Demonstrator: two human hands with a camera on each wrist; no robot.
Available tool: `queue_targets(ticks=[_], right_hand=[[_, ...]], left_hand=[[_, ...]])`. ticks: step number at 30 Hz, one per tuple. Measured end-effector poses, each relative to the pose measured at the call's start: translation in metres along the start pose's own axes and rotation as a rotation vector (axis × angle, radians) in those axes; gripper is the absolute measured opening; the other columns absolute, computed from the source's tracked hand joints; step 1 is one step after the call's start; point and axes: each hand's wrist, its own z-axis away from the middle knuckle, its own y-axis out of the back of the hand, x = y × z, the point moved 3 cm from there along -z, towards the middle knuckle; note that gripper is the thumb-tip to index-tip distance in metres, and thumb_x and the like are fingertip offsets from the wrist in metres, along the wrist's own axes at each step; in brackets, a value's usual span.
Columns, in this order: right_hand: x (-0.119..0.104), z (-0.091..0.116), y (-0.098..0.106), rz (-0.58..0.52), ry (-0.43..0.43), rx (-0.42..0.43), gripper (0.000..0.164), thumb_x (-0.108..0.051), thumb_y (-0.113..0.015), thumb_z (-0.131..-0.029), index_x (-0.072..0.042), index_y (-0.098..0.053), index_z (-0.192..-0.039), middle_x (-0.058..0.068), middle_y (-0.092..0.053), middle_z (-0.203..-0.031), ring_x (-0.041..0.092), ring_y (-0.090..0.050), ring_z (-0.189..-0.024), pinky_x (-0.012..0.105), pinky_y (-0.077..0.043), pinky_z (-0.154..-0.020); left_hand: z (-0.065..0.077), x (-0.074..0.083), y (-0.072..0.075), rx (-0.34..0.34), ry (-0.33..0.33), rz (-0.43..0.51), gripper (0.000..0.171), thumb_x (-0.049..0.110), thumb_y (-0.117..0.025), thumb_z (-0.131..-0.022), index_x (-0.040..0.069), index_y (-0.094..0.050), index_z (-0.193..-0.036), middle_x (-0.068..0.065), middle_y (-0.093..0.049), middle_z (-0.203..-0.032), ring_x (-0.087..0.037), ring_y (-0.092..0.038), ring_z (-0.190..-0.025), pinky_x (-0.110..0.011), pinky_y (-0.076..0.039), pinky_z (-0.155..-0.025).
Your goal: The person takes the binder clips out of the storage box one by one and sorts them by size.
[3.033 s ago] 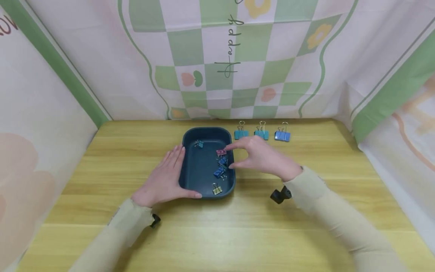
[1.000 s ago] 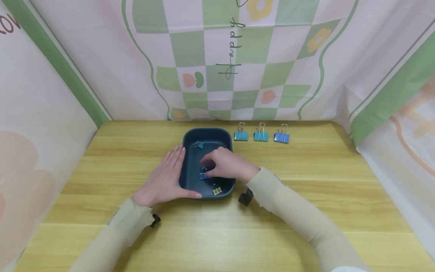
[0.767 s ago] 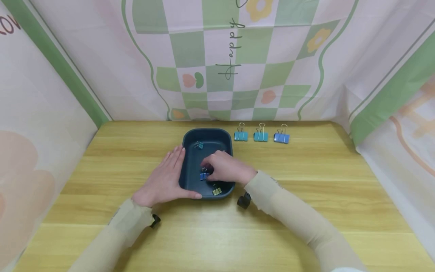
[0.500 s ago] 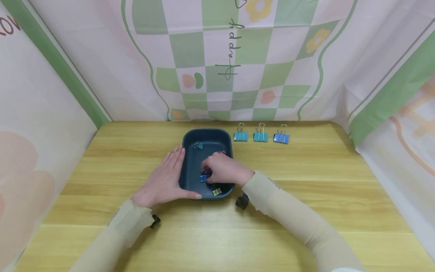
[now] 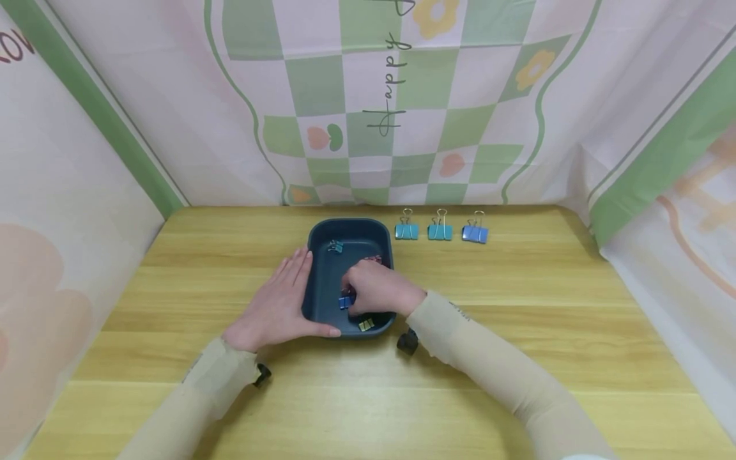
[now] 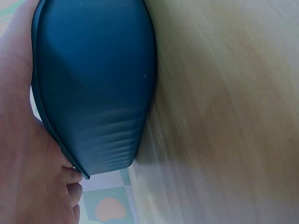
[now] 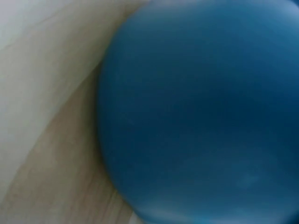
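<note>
My left hand (image 5: 276, 303) lies along the left side of a dark blue tray (image 5: 322, 319), with straight fingers on its rim and the thumb at its near edge. My right hand (image 5: 376, 287) reaches into the tray with curled fingers and pinches a blue binder clip (image 5: 345, 302), whose right part is hidden by the thumb. A gold binder clip (image 5: 366, 325) lies close below that hand, and a pink one (image 5: 374, 259) shows partly behind it. A small teal binder clip (image 5: 335, 246) sits near the tray's far left corner. The right wrist view shows only the tray's outer wall (image 7: 196, 116) and the table.
Behind the tray to the right, two teal binder clips (image 5: 406, 231) and a larger blue one (image 5: 475, 234) stand in a row on the wooden table (image 5: 460, 396). A patterned cloth (image 5: 368, 96) hangs behind the table.
Since three seconds ago, my right hand has moved left from the tray's right rim into the tray, and a blue clip has shifted left. Lately it dips slightly nearer. My left hand stays put.
</note>
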Motion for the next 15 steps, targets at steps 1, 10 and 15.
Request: queue_targets(ticks=[1, 10, 15], right_hand=[[0.000, 0.000, 0.000, 0.000, -0.001, 0.002, 0.027, -0.027, -0.087, -0.079, -0.011, -0.080, -0.100, -0.006, -0.073, -0.088, 0.004, -0.063, -0.073, 0.026, -0.057, -0.077], [0.000, 0.003, 0.001, 0.024, 0.008, 0.059, 0.025, -0.028, -0.086, -0.078, -0.013, -0.078, -0.097, -0.008, -0.070, -0.085, 0.005, -0.061, -0.073, 0.028, -0.056, -0.077], [0.001, 0.007, 0.010, -0.006, 0.029, 0.140, 0.024, -0.024, -0.087, -0.077, -0.015, -0.076, -0.095, -0.008, -0.069, -0.088, 0.007, -0.059, -0.079, 0.027, -0.053, -0.079]], left_hand=[[0.000, 0.000, 0.000, -0.002, 0.000, 0.000, 0.145, 0.100, -0.046, -0.067, -0.003, -0.005, -0.161, -0.017, 0.001, -0.169, -0.023, 0.003, -0.154, -0.040, -0.005, -0.124], [0.000, 0.000, -0.001, -0.002, 0.004, -0.001, 0.144, 0.100, -0.046, -0.067, -0.002, -0.005, -0.161, -0.017, 0.000, -0.169, -0.023, 0.003, -0.154, -0.041, -0.006, -0.124], [0.000, 0.000, -0.001, -0.002, 0.008, 0.001, 0.145, 0.100, -0.046, -0.067, -0.001, -0.004, -0.162, -0.016, 0.001, -0.169, -0.023, 0.003, -0.154, -0.041, -0.006, -0.124]])
